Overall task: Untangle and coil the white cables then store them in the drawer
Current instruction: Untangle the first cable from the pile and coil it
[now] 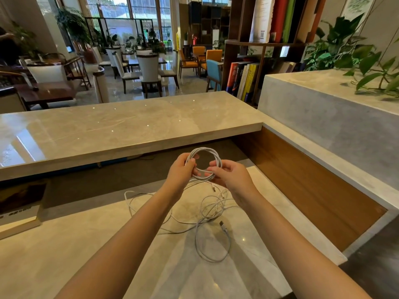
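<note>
Both bare forearms are reaching forward from the near edge of the view and converging over the far half of the worktop. The left hand is gripping the left side of a coiled white cable, its fingers curling round the bundled turns and the thumb lying across them. The right hand is pinching the lower right of the same coil, its fingers bending inward toward the left hand and its wrist angling slightly down. Between the two hands the coil is standing roughly upright as an open ring, lifted off the worktop, in front of the shadowed gap under the raised counter.

A thin tail is hanging from the bottom of the coil toward the surface. Directly below the hands, the loose white cables are lying in a tangle on the worktop, nearer its right edge than its left. One strand is sweeping out to the left, and a larger loop is spreading toward the person. A USB plug is resting at the top of that loop.

A book is sitting at the far left edge of the worktop, well apart from the cables. A wooden panel is running along the right side.
</note>
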`<state>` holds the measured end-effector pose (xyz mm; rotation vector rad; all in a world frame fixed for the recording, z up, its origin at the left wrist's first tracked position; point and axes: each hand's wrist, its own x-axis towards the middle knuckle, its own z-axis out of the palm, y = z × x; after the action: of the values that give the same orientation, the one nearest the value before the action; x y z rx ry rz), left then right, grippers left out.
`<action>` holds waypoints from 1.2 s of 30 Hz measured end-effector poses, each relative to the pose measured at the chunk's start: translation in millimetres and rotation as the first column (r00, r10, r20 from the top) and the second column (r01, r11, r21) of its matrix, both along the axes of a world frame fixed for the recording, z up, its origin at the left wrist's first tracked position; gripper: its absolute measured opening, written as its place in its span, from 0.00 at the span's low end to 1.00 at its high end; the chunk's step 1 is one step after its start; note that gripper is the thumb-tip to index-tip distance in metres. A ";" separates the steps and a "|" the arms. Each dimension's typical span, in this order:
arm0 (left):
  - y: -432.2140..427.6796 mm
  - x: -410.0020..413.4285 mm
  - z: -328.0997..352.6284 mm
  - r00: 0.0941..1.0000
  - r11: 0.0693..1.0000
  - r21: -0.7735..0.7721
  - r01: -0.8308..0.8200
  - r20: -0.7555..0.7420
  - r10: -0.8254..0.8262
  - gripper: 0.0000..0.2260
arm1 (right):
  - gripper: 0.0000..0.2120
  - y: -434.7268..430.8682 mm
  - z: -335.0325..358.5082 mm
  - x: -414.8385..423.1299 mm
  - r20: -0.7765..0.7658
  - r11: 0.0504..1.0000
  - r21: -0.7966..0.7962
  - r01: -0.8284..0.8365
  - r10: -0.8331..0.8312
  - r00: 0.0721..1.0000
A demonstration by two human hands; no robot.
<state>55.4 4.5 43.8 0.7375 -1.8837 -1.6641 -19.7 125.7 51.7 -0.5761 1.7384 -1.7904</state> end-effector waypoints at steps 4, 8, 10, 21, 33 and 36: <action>1.3 0.1 -4.9 0.992 0.992 -0.062 -0.109 0.062 0.112 0.10 | 0.07 -0.7 -5.9 1.4 0.121 0.998 -0.042 -0.054 0.059 0.991; 3.6 4.2 -3.8 0.996 0.958 0.283 -0.039 -0.066 0.060 0.11 | 0.08 3.2 -13.2 -3.4 0.194 0.998 -0.018 -0.055 0.058 0.979; 7.2 4.5 -1.7 0.992 0.907 0.420 0.028 -0.123 0.026 0.11 | 0.10 4.2 -17.9 -6.3 0.243 0.999 0.007 -0.031 0.029 0.970; 10.8 5.9 -9.6 0.919 0.529 0.782 0.329 -0.394 0.010 0.14 | 0.10 6.0 -29.7 -7.3 0.343 1.000 0.004 -0.005 0.003 0.939; 14.3 -0.6 -13.7 0.921 0.537 0.769 0.348 -0.388 -0.042 0.12 | 0.10 8.6 -27.9 -13.7 0.184 0.997 0.063 0.052 -0.063 0.981; 11.7 -3.3 -13.9 0.910 0.504 0.776 0.379 -0.412 -0.048 0.15 | 0.08 10.9 -27.2 -14.3 0.208 0.998 0.025 0.065 -0.069 0.976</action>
<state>52.1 16.1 29.9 0.4739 -0.8274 -2.7177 -34.0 136.6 24.5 -0.3118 1.6454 -1.8081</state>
